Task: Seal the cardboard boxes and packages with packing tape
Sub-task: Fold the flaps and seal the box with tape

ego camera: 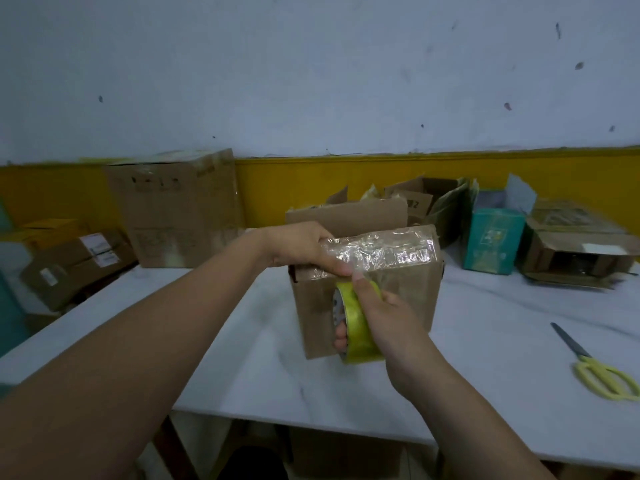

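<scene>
A small brown cardboard box (405, 299) stands in the middle of the white table (242, 358). Its near top flap is covered in crinkled clear tape, and a rear flap stands up behind it. My left hand (304, 249) grips the left end of that taped flap, fingers curled over its edge. My right hand (384, 317) holds a yellowish roll of packing tape (356, 327) against the box's front face, fingers through the core, thumb pointing up at the flap's edge.
Yellow-handled scissors (602, 368) lie on the table at the right. A teal box (491, 240) and several open cartons (575, 247) stand at the back right. A tall carton (176, 209) stands against the wall at the back left, with stacked parcels (76, 265) further left.
</scene>
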`<state>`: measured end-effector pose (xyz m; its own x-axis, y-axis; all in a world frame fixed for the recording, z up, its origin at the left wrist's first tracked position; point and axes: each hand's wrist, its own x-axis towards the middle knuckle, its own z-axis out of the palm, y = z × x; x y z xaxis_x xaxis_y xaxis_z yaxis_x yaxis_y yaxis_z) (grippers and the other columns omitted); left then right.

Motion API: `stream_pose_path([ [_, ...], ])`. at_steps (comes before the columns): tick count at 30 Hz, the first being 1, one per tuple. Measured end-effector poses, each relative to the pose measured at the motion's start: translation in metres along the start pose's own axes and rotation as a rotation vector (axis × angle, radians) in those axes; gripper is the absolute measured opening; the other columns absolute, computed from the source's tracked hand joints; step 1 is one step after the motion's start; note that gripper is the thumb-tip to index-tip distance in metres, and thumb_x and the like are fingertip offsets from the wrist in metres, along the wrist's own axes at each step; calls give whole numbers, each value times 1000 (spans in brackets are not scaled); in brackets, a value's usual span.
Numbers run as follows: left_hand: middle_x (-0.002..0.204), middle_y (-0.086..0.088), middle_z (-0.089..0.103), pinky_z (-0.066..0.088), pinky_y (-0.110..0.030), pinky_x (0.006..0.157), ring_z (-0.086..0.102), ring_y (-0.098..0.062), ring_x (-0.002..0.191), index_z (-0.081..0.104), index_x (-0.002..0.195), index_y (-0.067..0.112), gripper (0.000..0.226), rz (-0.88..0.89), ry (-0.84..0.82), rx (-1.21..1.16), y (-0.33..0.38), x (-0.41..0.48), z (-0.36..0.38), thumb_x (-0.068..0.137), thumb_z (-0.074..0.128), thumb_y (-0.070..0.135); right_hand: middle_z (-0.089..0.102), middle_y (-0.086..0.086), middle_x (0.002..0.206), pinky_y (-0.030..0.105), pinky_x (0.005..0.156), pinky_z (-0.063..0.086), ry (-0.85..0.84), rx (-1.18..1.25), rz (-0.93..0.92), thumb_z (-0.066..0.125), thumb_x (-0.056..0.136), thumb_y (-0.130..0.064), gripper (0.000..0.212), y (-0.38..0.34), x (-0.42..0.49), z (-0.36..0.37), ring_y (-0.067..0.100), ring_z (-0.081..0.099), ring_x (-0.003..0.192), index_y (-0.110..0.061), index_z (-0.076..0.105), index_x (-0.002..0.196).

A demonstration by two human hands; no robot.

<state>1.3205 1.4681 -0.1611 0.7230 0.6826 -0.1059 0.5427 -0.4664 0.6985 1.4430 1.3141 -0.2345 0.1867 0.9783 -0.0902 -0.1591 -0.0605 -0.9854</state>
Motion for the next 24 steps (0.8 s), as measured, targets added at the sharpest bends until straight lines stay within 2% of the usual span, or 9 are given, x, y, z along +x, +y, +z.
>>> stream_pose_path([
  [2, 84, 2, 77, 54, -21, 66, 71, -9, 76, 78, 83, 20, 26, -28, -4, -41, -2, 0, -1, 68, 88, 39, 69, 11, 59, 29, 56, 56, -45, 14, 65, 56, 94, -52, 51, 4, -1, 2, 21, 66, 49, -3, 66, 100],
  [6, 99, 1, 77, 59, -30, 81, 73, -16, 92, 76, 103, 19, 54, -75, -50, -11, 2, 0, -4, 61, 85, 51, 58, -4, 39, 11, 29, 35, -48, -20, 68, 54, 99, -37, 40, 6, -3, 3, 3, 55, 31, -9, 60, 71],
  [9, 73, 15, 72, 50, -21, 61, 65, 0, 66, 74, 93, 25, 56, -13, 118, 256, 6, -3, -2, 60, 75, 71, 53, -6, 34, 10, 27, 31, -57, -34, 53, 52, 100, -34, 40, 5, -2, 7, 2, 50, 27, -8, 56, 69],
  [11, 61, 13, 58, 36, -24, 51, 50, -3, 54, 69, 83, 21, 59, 63, 237, 464, 7, -6, 1, 64, 71, 77, 55, -12, 36, 10, 28, 33, -36, -80, 30, 49, 101, -38, 40, 8, -1, 7, -2, 52, 30, -12, 58, 71],
  [14, 97, 9, 62, 41, -38, 76, 51, -13, 91, 68, 101, 27, 67, 132, 474, 857, 10, -12, 9, 67, 60, 83, 63, -15, 52, 9, 43, 40, 92, -224, -68, 42, 100, -51, 40, 14, 3, 4, -7, 60, 52, -27, 58, 73],
  [16, 120, 5, 53, 33, -39, 91, 41, -20, 114, 61, 119, 33, 70, 94, 695, 963, 13, -18, 24, 68, 60, 82, 59, -11, 64, 10, 53, 39, 175, -327, -157, 37, 98, -57, 45, 22, 2, -6, -5, 57, 60, -26, 56, 73],
  [19, 120, -3, 43, 33, -39, 91, 40, -26, 112, 56, 111, 27, 67, 25, 1014, 754, 10, -29, 59, 63, 77, 69, 58, -6, 73, 18, 61, 40, 385, -653, -424, 37, 96, -55, 42, 35, -3, -49, 6, 57, 72, -23, 59, 80],
  [21, 116, -6, 40, 41, -40, 94, 43, -30, 110, 52, 104, 22, 64, -48, 1122, 428, 3, -34, 79, 61, 86, 55, 59, 2, 87, 35, 71, 43, 602, -955, -529, 48, 98, -32, 23, 39, -7, -98, 22, 55, 84, -15, 61, 89],
  [24, 122, -9, 41, 38, -29, 92, 42, -30, 116, 46, 105, 19, 65, -137, 1152, 6, -6, -31, 99, 64, 89, 44, 56, 17, 107, 44, 81, 46, 821, -1170, -333, 57, 95, -19, 18, 37, -17, -174, 36, 54, 98, -5, 62, 106],
])
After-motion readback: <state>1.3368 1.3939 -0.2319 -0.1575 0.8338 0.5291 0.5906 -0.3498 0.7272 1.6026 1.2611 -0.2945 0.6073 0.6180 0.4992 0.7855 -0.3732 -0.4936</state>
